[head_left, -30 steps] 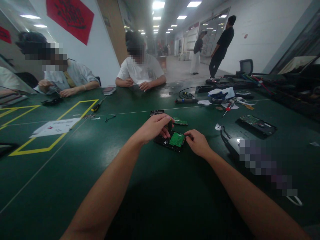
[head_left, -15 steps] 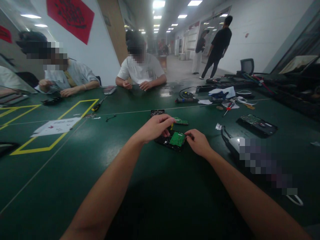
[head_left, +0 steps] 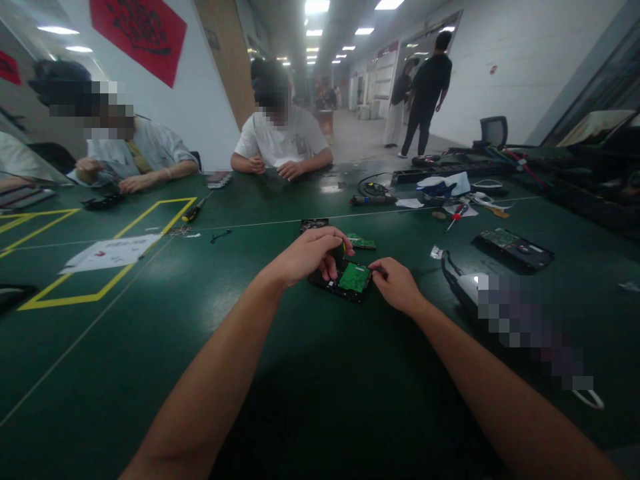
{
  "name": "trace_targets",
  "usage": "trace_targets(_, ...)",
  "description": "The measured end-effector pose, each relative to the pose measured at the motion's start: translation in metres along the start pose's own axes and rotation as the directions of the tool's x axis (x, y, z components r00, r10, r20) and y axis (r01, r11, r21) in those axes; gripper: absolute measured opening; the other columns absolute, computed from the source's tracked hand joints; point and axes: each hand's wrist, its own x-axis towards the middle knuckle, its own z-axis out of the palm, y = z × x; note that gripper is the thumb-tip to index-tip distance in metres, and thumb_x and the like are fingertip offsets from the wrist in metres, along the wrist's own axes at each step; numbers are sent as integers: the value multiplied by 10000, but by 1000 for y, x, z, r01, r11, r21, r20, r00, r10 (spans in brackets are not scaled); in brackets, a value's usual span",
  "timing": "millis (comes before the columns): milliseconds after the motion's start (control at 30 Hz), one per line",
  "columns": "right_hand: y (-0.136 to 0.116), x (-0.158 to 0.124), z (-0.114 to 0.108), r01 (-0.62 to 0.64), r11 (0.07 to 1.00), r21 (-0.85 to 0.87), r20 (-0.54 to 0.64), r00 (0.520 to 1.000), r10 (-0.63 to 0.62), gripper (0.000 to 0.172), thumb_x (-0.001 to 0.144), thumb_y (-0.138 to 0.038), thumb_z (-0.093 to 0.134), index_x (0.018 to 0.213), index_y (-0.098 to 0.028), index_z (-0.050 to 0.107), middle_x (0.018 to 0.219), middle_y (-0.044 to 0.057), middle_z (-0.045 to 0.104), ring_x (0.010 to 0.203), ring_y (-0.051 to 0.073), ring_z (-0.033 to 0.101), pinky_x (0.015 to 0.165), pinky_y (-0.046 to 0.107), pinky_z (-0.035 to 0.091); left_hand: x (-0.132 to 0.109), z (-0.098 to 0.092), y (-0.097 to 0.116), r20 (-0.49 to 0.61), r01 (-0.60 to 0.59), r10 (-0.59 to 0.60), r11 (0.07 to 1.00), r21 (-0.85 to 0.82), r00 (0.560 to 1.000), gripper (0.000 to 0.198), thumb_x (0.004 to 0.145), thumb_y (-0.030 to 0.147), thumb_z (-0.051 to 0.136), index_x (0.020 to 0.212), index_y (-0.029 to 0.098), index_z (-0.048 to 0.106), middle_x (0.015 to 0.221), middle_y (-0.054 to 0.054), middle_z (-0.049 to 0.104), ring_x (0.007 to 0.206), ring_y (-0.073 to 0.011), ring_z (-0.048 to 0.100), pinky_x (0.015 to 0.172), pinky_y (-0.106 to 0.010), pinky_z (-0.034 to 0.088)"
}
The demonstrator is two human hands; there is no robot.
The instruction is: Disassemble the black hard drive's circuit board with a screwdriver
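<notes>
A black hard drive (head_left: 344, 292) with a green circuit board (head_left: 355, 277) on its upper face lies on the table in front of me. My left hand (head_left: 317, 252) is over its left part, closed around a screwdriver (head_left: 343, 251). Only a bit of the dark and yellow handle shows between the fingers; the tip is hidden. With thumb and fingers together, my right hand (head_left: 396, 280) grips the drive's right edge. Just behind lie a loose green circuit board (head_left: 362, 243) and another drive (head_left: 314, 225), partly covered by my left hand.
Another drive (head_left: 515, 248) and a long dark pouch (head_left: 465, 293) lie to the right. A red screwdriver (head_left: 456, 215), a dark cylindrical tool (head_left: 373, 200) and cables lie farther back. Left are a paper sheet (head_left: 113, 253) and a yellow-black screwdriver (head_left: 194, 211). Two people sit across the table.
My left hand has turned slightly around the screwdriver, its fingers shifting and covering more of the yellow handle. The right hand and the drive stay in place. A standing person in the background has shifted left.
</notes>
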Motion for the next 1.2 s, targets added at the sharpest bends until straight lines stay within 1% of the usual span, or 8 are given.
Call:
trace_targets(133,1,1,0,15,1000,3,-1,1000,-15,214,916,-170,572,1081,-185,706,1047,77,705,867,195,652,808,341,489,3,-2,-4,-54,-3,5,1000,28,999,257,1013,344,507,1046,175,697,710,-30,635,574,-128,646,525,-231,520)
trace_targets(267,3,1,2,26,1000,3,0,1000,-26,208,921,-179,571,1077,-183,708,1021,72,698,845,191,642,792,338,481,4,-2,-8,-88,-53,65,990,131,994,227,980,420,632,974,194,651,723,-7,604,572,-115,619,518,-231,502)
trace_targets(433,1,0,1,40,999,4,1,999,-40,216,918,-165,562,1080,-178,704,1027,72,691,852,188,637,786,329,479,3,0,-7,-118,-34,56,984,177,991,310,922,467,732,911,187,599,720,-6,611,558,-110,611,507,-235,495)
trace_targets(567,0,0,0,25,1000,8,12,1000,-25,210,923,-170,565,1079,-191,705,1046,70,694,847,187,638,775,325,481,3,2,-7,-104,-9,21,994,108,994,287,941,448,713,958,192,582,717,-9,625,543,-111,632,471,-214,465)
trace_targets(767,1,0,1,20,1000,4,3,1000,-20,199,918,-162,572,1069,-194,697,1032,64,695,819,179,637,777,324,485,5,3,-9,-50,-89,93,994,64,994,211,974,368,630,1084,190,650,987,-53,689,552,-68,625,467,-190,476)
trace_targets(933,-1,0,0,24,1000,-10,2,1000,-24,205,922,-161,566,1073,-191,701,1038,65,696,832,182,637,789,333,487,8,3,-11,-67,-53,54,998,26,996,251,1002,428,597,962,187,657,832,-36,669,553,-90,628,485,-198,492)
trace_targets(1067,-2,0,-1,-1,1000,-10,17,1000,1,211,929,-181,569,1090,-191,704,1036,66,696,824,182,639,760,327,485,8,4,-12,-77,22,-30,994,-110,997,214,1030,372,524,1047,197,647,757,-28,647,583,-136,671,511,-230,522)
trace_targets(1200,-1,0,1,12,1000,-3,-1,1000,-12,210,921,-167,569,1083,-189,701,1031,70,703,847,189,647,792,332,490,7,4,-11,-64,-22,17,997,-76,998,235,1025,361,544,1157,195,646,763,-13,622,588,-130,663,523,-229,523)
